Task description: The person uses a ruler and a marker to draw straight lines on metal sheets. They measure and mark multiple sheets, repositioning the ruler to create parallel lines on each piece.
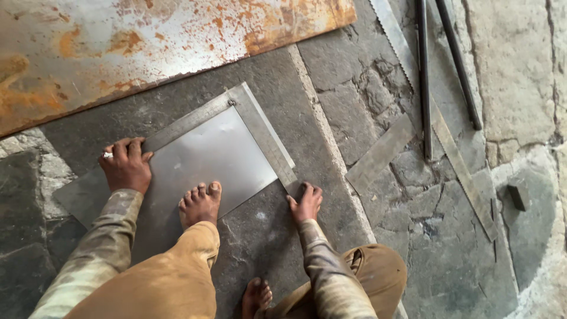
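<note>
A stone-slab floor (pixel 354 82), grey and cracked, is seen from above, with a paler, rougher strip along its right edge. A large rusted steel plate (pixel 147 41), mottled orange and grey, is laid across the upper left. Below it, a smaller thin sheet of bright grey metal (pixel 218 153) is spread flat on the floor and is pinned by a bare foot (pixel 201 204) set on its lower part; a second bare foot (pixel 257 295) is placed on the stone near the bottom edge. A steel try square (pixel 260 130) is laid along the sheet's upper and right edges, its corner at the top. The left hand (pixel 126 165), a ring on one finger, is pressed flat with fingers spread on the square's long arm at the sheet's left; nothing is gripped in it. The right hand (pixel 306 201) is set at the lower end of the square's other arm, fingers bent down on it; whether the blade is pinched or only pressed cannot be told. To the right, well apart, a long toothed metal strip (pixel 449 142), two dark rods (pixel 425 77), a short flat metal bar (pixel 381 150) and a small dark block (pixel 518 195) are laid on the stone.
</note>
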Action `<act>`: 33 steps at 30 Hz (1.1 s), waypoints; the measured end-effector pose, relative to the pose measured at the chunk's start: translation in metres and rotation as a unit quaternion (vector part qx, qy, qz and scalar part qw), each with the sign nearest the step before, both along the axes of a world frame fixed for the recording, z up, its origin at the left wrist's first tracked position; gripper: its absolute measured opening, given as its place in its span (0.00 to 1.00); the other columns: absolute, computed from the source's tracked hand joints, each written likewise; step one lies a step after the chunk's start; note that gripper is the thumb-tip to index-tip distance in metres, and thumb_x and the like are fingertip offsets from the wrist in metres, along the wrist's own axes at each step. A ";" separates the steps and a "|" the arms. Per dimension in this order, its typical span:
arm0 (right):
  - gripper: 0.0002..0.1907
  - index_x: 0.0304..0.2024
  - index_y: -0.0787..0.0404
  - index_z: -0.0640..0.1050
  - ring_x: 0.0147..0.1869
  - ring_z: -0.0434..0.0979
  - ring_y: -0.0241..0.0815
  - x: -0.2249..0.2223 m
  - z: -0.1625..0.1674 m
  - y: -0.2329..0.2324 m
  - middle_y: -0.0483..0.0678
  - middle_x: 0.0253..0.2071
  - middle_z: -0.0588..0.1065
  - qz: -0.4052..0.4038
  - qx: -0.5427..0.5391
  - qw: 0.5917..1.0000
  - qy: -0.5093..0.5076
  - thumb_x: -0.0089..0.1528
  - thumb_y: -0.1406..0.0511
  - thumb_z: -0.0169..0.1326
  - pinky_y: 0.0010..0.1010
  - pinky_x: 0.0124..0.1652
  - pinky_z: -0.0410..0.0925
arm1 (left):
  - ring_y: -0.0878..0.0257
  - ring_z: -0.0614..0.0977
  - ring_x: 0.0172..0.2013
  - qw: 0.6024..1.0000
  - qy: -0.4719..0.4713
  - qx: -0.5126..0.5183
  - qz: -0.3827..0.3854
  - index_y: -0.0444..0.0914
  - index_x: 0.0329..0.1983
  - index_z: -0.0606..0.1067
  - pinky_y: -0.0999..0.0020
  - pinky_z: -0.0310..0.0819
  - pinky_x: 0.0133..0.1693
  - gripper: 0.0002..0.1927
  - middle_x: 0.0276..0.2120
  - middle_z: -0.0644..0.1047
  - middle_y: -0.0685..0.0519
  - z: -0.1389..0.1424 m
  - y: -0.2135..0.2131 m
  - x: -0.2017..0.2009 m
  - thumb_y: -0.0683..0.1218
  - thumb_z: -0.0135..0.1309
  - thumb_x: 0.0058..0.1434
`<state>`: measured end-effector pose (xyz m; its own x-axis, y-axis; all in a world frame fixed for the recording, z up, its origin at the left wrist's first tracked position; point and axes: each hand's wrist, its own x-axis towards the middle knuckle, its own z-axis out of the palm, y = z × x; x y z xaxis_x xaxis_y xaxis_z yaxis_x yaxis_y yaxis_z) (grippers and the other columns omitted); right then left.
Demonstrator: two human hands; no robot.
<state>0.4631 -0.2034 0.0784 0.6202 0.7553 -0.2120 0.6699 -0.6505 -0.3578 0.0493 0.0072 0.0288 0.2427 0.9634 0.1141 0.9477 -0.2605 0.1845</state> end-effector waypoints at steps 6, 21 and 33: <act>0.17 0.55 0.52 0.79 0.56 0.80 0.53 -0.038 0.013 0.134 0.51 0.57 0.76 0.239 0.104 0.958 0.117 0.64 0.72 0.54 0.37 0.52 0.74 | 0.52 0.72 0.57 0.997 -0.067 0.025 0.025 0.48 0.57 0.79 0.48 0.61 0.63 0.16 0.53 0.74 0.55 -0.011 -0.004 -0.001 0.56 0.65 0.71; 0.16 0.52 0.48 0.80 0.44 0.82 0.51 -0.117 -0.029 0.292 0.43 0.53 0.75 0.395 0.033 0.918 0.003 0.65 0.69 0.47 0.44 0.41 0.75 | 0.54 0.72 0.59 0.999 -0.034 0.019 0.012 0.45 0.56 0.77 0.44 0.60 0.63 0.17 0.55 0.73 0.53 -0.026 -0.006 -0.009 0.58 0.62 0.72; 0.10 0.45 0.53 0.78 0.44 0.82 0.49 -0.127 -0.007 0.290 0.43 0.48 0.74 0.385 -0.010 0.923 -0.007 0.65 0.68 0.47 0.42 0.40 0.75 | 0.54 0.71 0.58 0.999 -0.043 0.010 0.011 0.46 0.56 0.79 0.50 0.60 0.61 0.16 0.54 0.71 0.54 -0.034 -0.008 -0.016 0.59 0.62 0.74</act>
<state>0.3365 0.0867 0.0710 -0.0958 0.9693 -0.2262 0.9408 0.0140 -0.3385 0.0330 -0.0005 -0.0048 0.2101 0.9657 0.1525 0.9342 -0.2443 0.2600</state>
